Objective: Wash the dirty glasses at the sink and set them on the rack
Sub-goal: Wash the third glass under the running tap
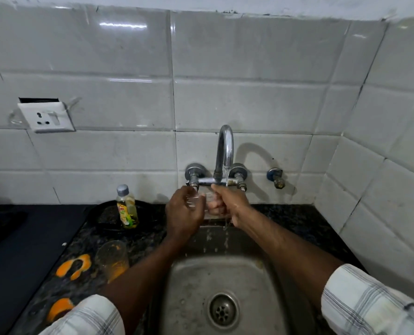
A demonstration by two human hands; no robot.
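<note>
Under the running tap (226,151) both hands hold one clear glass (202,200) above the steel sink (196,281). My left hand (183,211) curls round its left end. My right hand (226,204) grips its right end, and the water stream runs over that hand and splashes down. The glass is mostly hidden by the fingers. A second glass (111,258), smeared with orange residue, stands upright on the dark counter left of the sink.
A dish-soap bottle (127,207) stands on a black pan (104,217) behind the dirty glass. Orange peel pieces (74,264) lie on the counter at the front left. A wall socket (46,116) is on the tiles. No rack is in view.
</note>
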